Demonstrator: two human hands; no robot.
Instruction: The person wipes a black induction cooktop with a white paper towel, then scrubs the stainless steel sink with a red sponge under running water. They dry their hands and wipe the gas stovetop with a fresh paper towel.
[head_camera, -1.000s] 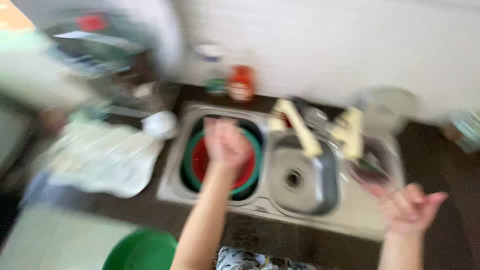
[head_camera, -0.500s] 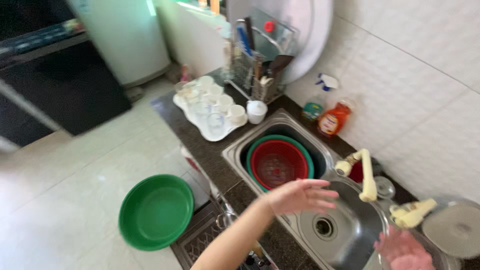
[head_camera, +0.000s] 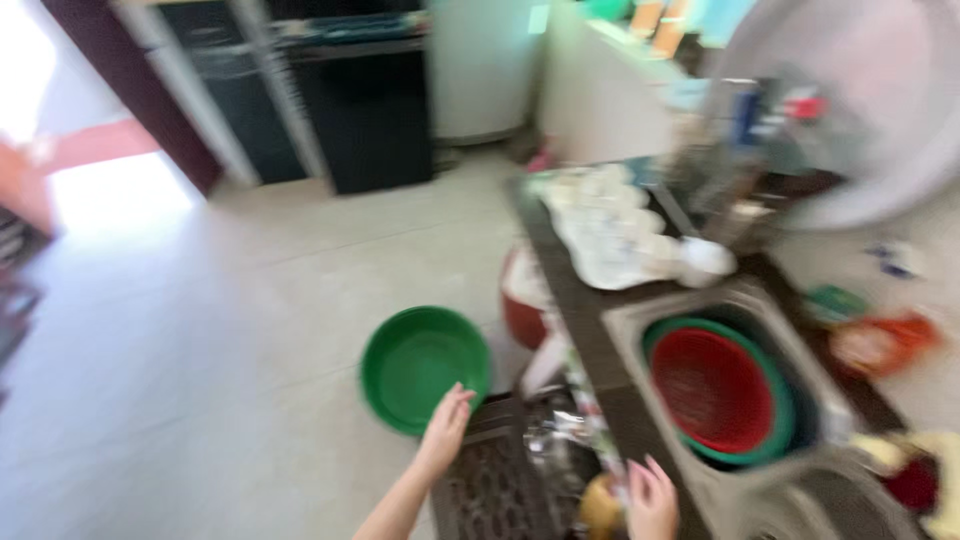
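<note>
We recorded the left hand (head_camera: 444, 428) stretched down towards the floor, fingers loosely spread and holding nothing, its fingertips at the near rim of a green basin (head_camera: 420, 366); motion blur prevented us from telling whether they touched it. The basin stood upright on the pale tiled floor (head_camera: 230, 330), just beside a dark patterned mat (head_camera: 500, 480) and near a red bucket (head_camera: 520, 310) set against the counter. We saw the right hand (head_camera: 652, 500) lower in the view, at the front edge of the dark counter (head_camera: 590, 350), fingers extended and slightly apart, gripping nothing that we could make out. In the left compartment of the steel sink (head_camera: 640, 320) a red colander (head_camera: 712, 388) sat nested inside a green bowl (head_camera: 780, 440). Farther along the counter we noted a white tray of pale cups (head_camera: 610, 230), and beyond it a dish rack (head_camera: 760, 140), both blurred. An orange spray bottle (head_camera: 880, 342) lay behind the sink.
</note>
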